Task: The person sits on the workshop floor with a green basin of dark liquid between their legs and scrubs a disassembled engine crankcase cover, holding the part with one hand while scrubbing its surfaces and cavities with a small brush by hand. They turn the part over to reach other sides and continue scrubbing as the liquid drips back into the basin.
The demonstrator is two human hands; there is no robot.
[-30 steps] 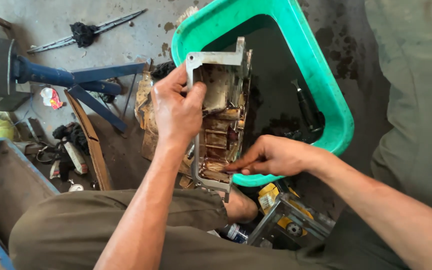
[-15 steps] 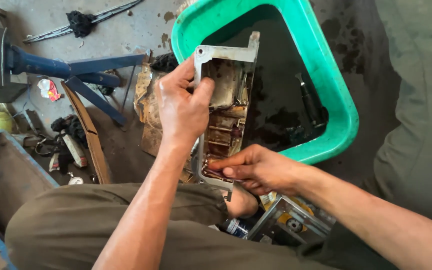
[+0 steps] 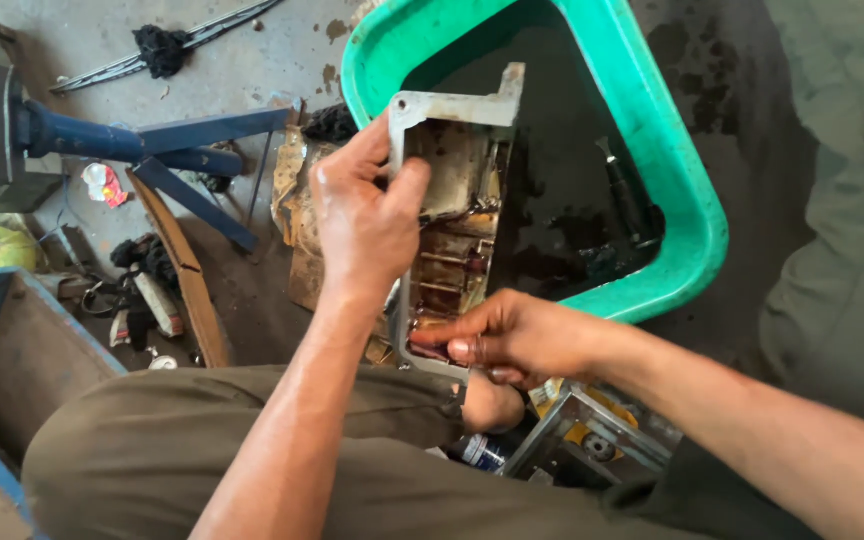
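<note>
I hold an oily grey metal housing (image 3: 457, 110), an open rectangular casting with ribs and brownish parts inside, upright over the edge of a green plastic basin (image 3: 687, 215). My left hand (image 3: 362, 215) grips its upper left rim, thumb inside the cavity. At its lower end my right hand (image 3: 507, 340) clasps the bottom corner, fingers curled across the opening. The basin holds dark oil and a black tool or part (image 3: 627, 200) lying in it.
A blue metal stand (image 3: 142, 145) and a wooden strip (image 3: 187, 275) lie on the concrete floor at left, with scattered small tools and rags. A metal box-like part (image 3: 592, 445) sits below my right hand. My knee (image 3: 202, 430) fills the foreground.
The housing has been lifted and tilted higher over the basin. My right hand slid from inside the lower cavity to clasp the bottom corner; my left hand kept its hold.
</note>
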